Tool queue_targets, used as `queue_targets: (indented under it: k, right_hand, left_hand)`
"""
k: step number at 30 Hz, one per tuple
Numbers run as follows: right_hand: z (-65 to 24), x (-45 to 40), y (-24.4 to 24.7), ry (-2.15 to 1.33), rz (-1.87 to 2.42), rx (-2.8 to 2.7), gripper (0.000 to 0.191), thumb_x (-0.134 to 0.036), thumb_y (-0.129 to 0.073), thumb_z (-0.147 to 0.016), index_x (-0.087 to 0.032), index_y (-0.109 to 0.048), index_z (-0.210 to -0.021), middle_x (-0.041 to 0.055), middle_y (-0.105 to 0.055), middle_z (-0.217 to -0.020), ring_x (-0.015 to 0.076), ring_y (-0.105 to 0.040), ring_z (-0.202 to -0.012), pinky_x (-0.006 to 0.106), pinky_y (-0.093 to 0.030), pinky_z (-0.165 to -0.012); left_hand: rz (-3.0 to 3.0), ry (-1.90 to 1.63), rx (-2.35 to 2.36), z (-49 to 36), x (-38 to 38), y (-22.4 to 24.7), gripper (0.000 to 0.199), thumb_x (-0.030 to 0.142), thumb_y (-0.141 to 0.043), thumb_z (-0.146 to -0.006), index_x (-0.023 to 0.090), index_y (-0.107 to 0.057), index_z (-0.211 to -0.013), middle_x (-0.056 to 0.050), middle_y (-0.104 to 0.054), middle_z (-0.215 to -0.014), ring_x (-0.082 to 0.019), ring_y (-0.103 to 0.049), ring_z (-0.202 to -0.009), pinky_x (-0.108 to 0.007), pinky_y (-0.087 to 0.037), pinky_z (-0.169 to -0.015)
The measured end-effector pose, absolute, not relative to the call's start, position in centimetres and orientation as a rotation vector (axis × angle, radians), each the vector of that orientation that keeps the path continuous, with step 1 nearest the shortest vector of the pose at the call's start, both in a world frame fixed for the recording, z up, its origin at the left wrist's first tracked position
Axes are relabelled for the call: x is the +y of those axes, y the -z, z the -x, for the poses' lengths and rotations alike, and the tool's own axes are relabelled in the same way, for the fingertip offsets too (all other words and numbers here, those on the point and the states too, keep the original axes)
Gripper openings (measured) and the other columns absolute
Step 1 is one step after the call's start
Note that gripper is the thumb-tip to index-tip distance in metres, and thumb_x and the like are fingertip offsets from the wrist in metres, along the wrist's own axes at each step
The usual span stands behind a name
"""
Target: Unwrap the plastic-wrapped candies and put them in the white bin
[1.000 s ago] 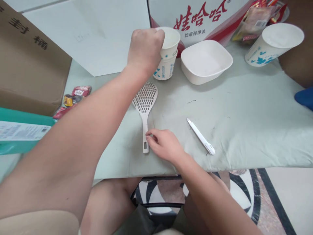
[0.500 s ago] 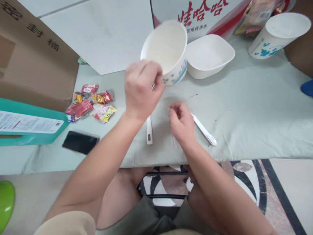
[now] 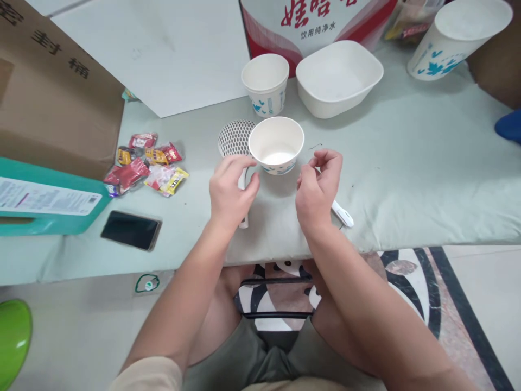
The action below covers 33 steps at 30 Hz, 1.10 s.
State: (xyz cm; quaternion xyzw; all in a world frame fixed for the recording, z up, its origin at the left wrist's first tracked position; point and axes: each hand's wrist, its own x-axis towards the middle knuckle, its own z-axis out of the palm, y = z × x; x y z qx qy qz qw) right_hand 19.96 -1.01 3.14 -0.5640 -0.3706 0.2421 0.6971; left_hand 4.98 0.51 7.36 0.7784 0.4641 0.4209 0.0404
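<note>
A white paper bowl with blue prints stands upright on the cloth-covered table between my hands. At its left rim, my left hand has its thumb and fingers apart; whether a fingertip touches the rim I cannot tell. To the bowl's lower right, my right hand is loosely curled, with nothing visible in it. A strainer with a round perforated head lies beside the bowl, its white handle partly behind my left hand. A slim white-handled tool is partly hidden by my right hand.
Stacked paper bowls, a white plastic tub and a tall paper cup stand behind. Several wrapped snacks and a phone lie left, near a teal container. Boxes line the back.
The paper bowl held up in my left hand is down on the table, and that hand has let go and lowered. My right hand has moved slightly right and up.
</note>
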Motion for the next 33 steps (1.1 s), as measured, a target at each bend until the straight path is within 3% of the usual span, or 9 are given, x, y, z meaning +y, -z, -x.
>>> queue_targets:
  k: [3, 8, 11, 13, 16, 20, 25, 29, 33]
  right_hand:
    - [-19.1, -1.7, -4.3, -0.409, 1.188, -0.936, 0.018, -0.016, -0.048, -0.09, -0.025, -0.046, -0.105, 0.0031, -0.047, -0.092, 0.0136, -0.054, -0.073, 0.03, -0.053, -0.065]
    - [-16.9, -5.3, -5.6, -0.487, 1.162, -1.268, 0.011, -0.015, -0.054, -0.09, -0.025, -0.05, -0.092, -0.0033, -0.05, -0.072, 0.0106, -0.049, -0.057, 0.025, -0.044, -0.054]
    - [-15.7, -6.5, -5.3, -0.567, 1.129, -1.563, 0.012, -0.013, -0.057, -0.085, -0.024, -0.054, -0.084, -0.0075, -0.052, -0.06, 0.0082, -0.047, -0.049, 0.022, -0.041, -0.051]
    - [-15.1, -6.5, -4.9, -0.58, 1.147, -1.687, 0.01, -0.013, -0.058, -0.083, -0.023, -0.057, -0.082, -0.0079, -0.054, -0.057, 0.0079, -0.049, -0.047, 0.021, -0.041, -0.05]
    - [-14.2, -6.0, -4.5, -0.582, 1.267, -1.739, 0.008, -0.016, -0.058, -0.083, -0.023, -0.06, -0.079, -0.0073, -0.056, -0.054, 0.0084, -0.05, -0.046, 0.021, -0.04, -0.049]
    - [-13.3, -5.9, -3.9, -0.539, 1.4, -1.664, 0.006, -0.018, -0.062, -0.081, -0.022, -0.062, -0.077, -0.0066, -0.058, -0.053, 0.0097, -0.052, -0.045, 0.023, -0.041, -0.048]
    - [-12.2, -5.7, -3.3, -0.591, 1.441, -1.575, 0.004, -0.021, -0.065, -0.08, -0.022, -0.064, -0.077, -0.006, -0.058, -0.054, 0.0109, -0.053, -0.045, 0.024, -0.041, -0.046]
    - [-11.6, -5.7, -3.7, -0.597, 1.49, -1.579, 0.003, -0.023, -0.065, -0.079, -0.023, -0.063, -0.076, -0.0053, -0.058, -0.054, 0.0118, -0.052, -0.044, 0.026, -0.041, -0.046]
    - [-12.3, -6.3, -4.1, -0.601, 1.569, -1.572, 0.004, -0.027, -0.064, -0.078, -0.024, -0.062, -0.076, -0.0049, -0.058, -0.054, 0.0121, -0.051, -0.045, 0.027, -0.04, -0.046]
  left_hand:
    - [-2.255, -1.316, 1.446, -3.5, -0.8, -6.8, 0.014, 0.014, -0.064, -0.091, 0.021, -0.074, -0.086, -0.001, -0.08, -0.087, -0.016, -0.075, -0.086, -0.028, -0.057, -0.082]
    - [-2.051, -1.32, 1.582, -0.6, -1.5, -5.2, 0.021, 0.028, -0.061, -0.099, 0.02, -0.079, -0.091, -0.003, -0.082, -0.091, -0.017, -0.076, -0.088, -0.029, -0.057, -0.084]
    - [-1.996, -1.233, 1.758, 1.5, -0.8, -4.7, 0.021, 0.025, -0.058, -0.098, 0.021, -0.079, -0.095, -0.005, -0.081, -0.094, -0.02, -0.075, -0.096, -0.034, -0.057, -0.093]
    - [-1.913, -1.163, 1.983, 3.0, 0.0, -4.9, 0.018, 0.018, -0.064, -0.091, 0.021, -0.078, -0.101, -0.008, -0.078, -0.109, -0.025, -0.071, -0.113, -0.039, -0.052, -0.108]
    - [-1.631, -1.033, 2.394, 5.4, 1.2, -5.7, 0.042, 0.014, -0.075, -0.08, 0.023, -0.076, -0.121, -0.014, -0.061, -0.147, -0.035, -0.051, -0.146, -0.053, -0.036, -0.127]
    - [-1.313, -0.857, 2.549, 8.4, 2.2, -5.7, 0.069, 0.018, -0.08, -0.076, 0.031, -0.064, -0.142, -0.012, -0.038, -0.167, -0.043, -0.029, -0.16, -0.062, -0.032, -0.127]
    - [-1.383, -0.911, 2.39, 11.0, 2.7, -2.4, 0.074, 0.022, -0.084, -0.073, 0.04, -0.058, -0.14, -0.008, -0.049, -0.157, -0.04, -0.043, -0.15, -0.059, -0.039, -0.122]
    - [-1.406, -1.218, 2.272, 11.6, 2.9, -0.8, 0.058, 0.015, -0.084, -0.072, 0.034, -0.063, -0.123, -0.012, -0.057, -0.136, -0.039, -0.05, -0.138, -0.059, -0.041, -0.117]
    - [-1.402, -1.254, 2.248, 10.5, 2.4, -2.1, 0.048, 0.011, -0.084, -0.073, 0.031, -0.063, -0.112, -0.012, -0.058, -0.119, -0.036, -0.053, -0.128, -0.056, -0.043, -0.114]
